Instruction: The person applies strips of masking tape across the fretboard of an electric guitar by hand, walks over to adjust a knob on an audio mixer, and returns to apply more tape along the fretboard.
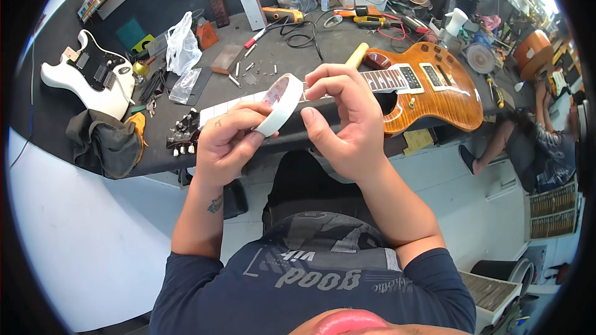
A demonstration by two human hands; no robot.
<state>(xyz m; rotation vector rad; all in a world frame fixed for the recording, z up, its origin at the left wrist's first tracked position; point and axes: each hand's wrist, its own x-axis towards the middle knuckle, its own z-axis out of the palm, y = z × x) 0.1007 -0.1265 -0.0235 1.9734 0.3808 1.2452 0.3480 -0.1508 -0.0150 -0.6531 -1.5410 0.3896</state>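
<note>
My left hand (pixel 228 142) grips a roll of white masking tape (pixel 282 111) between thumb and fingers, held up over the neck of an electric guitar. Just right of the roll is my right hand (pixel 347 121), its fingers curled but thumb and forefinger apart, with nothing visible between them. The guitar's amber, glossy body (pixel 456 96) lies to the right on the workbench, and its dark headstock (pixel 184 133) points left. Pale strips (pixel 226 107) cover the fingerboard near the headstock, while frets show bare near the body. My hands hide the middle of the neck.
A white guitar body (pixel 93 77) and a dark cloth (pixel 102 142) lie at the bench's left. Plastic bags (pixel 184 43), small metal parts, cables and screwdrivers are spread behind the neck. A spray bottle (pixel 456 22) stands back right. Another person (pixel 549 142) sits at far right.
</note>
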